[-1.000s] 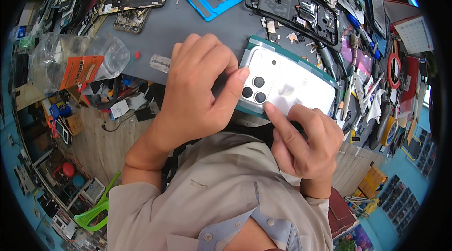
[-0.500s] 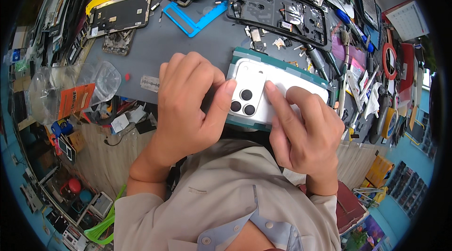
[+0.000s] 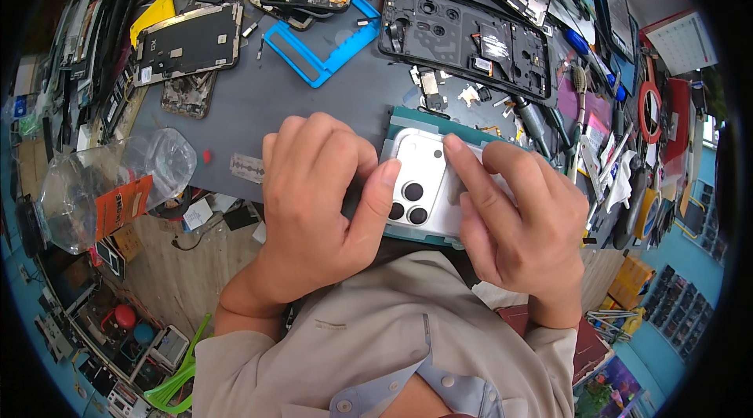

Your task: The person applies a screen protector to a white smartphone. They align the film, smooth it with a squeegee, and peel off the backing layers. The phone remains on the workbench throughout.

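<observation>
My left hand (image 3: 318, 202) lies in the middle of the frame, fingers curled and close together, and its thumb presses on the white phone (image 3: 427, 187) just beside the camera lenses. My right hand (image 3: 522, 218) is to the right of it, half closed, with the index finger stretched flat over the back of the phone and the other fingers bent on its right part. So both hands hold the phone between them, pressing it down. The phone lies back side up on a green mat (image 3: 408, 121), near the lower edge of the grey table (image 3: 235, 124). A razor blade (image 3: 248, 169) lies left of my left hand. A blue frame (image 3: 318, 49) is in the upper middle, and a black phone shell (image 3: 463, 41) is to the right of it.
</observation>
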Demonstrator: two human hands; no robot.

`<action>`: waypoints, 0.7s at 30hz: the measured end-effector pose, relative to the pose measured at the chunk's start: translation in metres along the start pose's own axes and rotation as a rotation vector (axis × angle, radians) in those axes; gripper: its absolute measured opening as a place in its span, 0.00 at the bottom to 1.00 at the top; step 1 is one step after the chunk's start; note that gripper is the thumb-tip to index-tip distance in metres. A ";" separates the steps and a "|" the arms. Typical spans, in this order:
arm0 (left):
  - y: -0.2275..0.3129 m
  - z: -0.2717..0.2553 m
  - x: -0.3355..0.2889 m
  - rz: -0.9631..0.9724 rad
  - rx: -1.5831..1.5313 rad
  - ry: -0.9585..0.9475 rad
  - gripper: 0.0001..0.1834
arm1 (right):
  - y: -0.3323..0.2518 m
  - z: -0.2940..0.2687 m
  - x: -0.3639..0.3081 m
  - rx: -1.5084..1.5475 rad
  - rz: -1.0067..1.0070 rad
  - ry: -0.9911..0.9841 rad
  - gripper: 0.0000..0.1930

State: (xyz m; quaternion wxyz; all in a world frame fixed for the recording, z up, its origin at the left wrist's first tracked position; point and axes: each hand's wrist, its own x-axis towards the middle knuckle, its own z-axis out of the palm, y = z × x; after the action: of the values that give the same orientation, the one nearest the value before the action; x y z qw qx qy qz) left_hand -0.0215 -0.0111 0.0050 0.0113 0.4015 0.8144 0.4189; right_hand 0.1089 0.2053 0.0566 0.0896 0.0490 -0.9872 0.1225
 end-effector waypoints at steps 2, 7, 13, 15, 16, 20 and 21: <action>-0.001 0.001 0.000 -0.005 -0.001 0.002 0.08 | 0.004 -0.003 0.003 0.011 -0.014 -0.016 0.34; -0.001 0.000 0.000 -0.009 0.003 0.006 0.07 | 0.009 -0.008 0.011 -0.021 -0.048 -0.072 0.35; -0.003 0.003 -0.001 0.010 -0.009 0.029 0.07 | 0.002 -0.003 0.003 -0.027 -0.003 -0.016 0.35; -0.004 0.003 -0.001 0.016 -0.013 0.042 0.08 | -0.006 -0.008 -0.006 -0.049 -0.018 0.009 0.35; -0.004 0.003 -0.001 0.018 -0.016 0.048 0.08 | -0.009 -0.010 -0.013 -0.067 -0.040 0.028 0.34; -0.005 0.006 -0.001 0.035 0.004 0.057 0.08 | -0.023 -0.009 -0.035 -0.014 -0.134 0.008 0.34; -0.005 0.007 -0.001 0.039 0.006 0.062 0.08 | -0.024 -0.004 -0.038 -0.009 -0.129 0.013 0.34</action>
State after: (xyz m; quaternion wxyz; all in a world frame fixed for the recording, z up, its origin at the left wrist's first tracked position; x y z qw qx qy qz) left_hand -0.0214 -0.0090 -0.0035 -0.0234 0.4042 0.8077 0.4287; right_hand 0.1494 0.1858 0.0590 0.1040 0.1112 -0.9819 0.1124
